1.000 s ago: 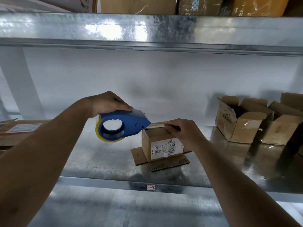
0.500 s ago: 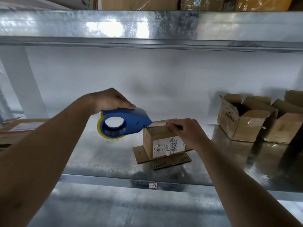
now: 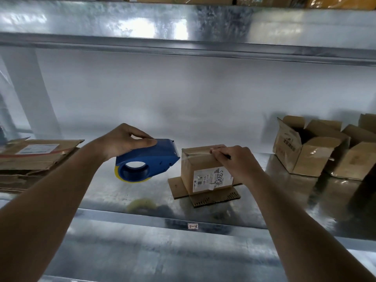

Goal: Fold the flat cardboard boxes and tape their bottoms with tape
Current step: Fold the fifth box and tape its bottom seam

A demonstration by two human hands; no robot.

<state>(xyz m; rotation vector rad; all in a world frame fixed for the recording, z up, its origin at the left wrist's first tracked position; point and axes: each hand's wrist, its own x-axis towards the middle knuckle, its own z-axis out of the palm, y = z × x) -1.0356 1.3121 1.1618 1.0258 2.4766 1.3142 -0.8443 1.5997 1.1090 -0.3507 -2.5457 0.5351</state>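
A small cardboard box (image 3: pixel 200 165) with a white label stands upside down on the metal shelf (image 3: pixel 142 198), its open flaps spread flat beneath it. A strip of tape runs across its upper face. My right hand (image 3: pixel 234 161) rests on the box's top right edge, fingers curled over the tape. My left hand (image 3: pixel 126 140) grips a blue tape dispenser (image 3: pixel 148 159) with a yellow-rimmed roll, held in the air just left of the box, its nose close to the box's top left corner.
A stack of flat cardboard boxes (image 3: pixel 34 157) lies at the left of the shelf. Folded boxes with open tops (image 3: pixel 309 147) stand at the right. Another metal shelf (image 3: pixel 183 27) spans overhead, and a white wall closes the back.
The dispenser has tipped its nose downward and dropped a little beside the box's left corner. My right hand stays on the box top.
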